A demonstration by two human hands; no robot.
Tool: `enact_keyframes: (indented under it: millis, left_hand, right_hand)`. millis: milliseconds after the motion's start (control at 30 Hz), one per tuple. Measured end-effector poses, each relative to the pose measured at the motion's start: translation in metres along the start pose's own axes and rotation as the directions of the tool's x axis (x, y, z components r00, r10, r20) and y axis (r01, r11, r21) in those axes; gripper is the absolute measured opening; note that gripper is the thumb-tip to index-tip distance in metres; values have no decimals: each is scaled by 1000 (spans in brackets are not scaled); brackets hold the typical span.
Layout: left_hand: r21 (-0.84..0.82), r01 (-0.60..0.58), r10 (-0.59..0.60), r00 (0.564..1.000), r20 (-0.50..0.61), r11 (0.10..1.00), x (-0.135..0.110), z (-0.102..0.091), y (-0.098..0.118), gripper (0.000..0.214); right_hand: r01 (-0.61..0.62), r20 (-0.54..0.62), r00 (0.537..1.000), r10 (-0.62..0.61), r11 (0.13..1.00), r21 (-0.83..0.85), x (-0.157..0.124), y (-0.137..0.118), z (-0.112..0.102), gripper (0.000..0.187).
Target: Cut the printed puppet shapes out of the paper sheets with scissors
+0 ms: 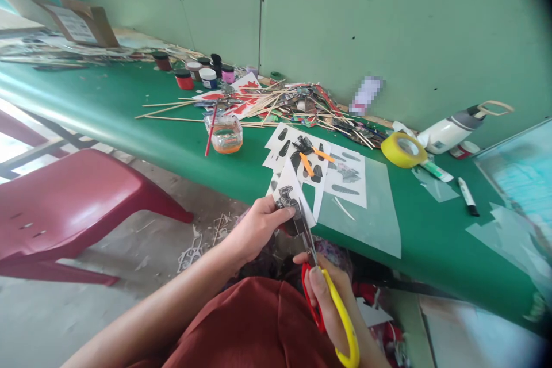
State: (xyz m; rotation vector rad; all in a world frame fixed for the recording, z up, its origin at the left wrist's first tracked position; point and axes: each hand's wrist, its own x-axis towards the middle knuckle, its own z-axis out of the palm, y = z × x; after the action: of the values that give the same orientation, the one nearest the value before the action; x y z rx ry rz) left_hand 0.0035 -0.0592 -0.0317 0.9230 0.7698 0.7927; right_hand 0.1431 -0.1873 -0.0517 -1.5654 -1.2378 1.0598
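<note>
Pinches printed paper [297, 195] in the left hand [261, 224], aiming scissors [340, 302] gripped in the right hand [325, 284] forward, just right of the left

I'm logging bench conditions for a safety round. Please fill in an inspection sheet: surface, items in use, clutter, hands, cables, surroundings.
Surface: green table, strewn with materials.
Items in use: printed paper held up; scissors, blades at its edge; printed sheets on the table.
Clutter: thin sticks heaped near the wall, jars, yellow tape roll.
Hands: left hand grips the printed paper; right hand holds the scissors.
Cables: nothing seen.
Surroundings: red chair beside the table; scraps on the floor.
</note>
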Motion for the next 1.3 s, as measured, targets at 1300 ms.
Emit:
enact_keyframes:
  millis: [1300]
  left_hand:
    - [-42,26,-27,999,-23,999,1,-1,-3,15]
  right_hand:
    - [-36,-41,999,32,995,-93,-4,9,3,45]
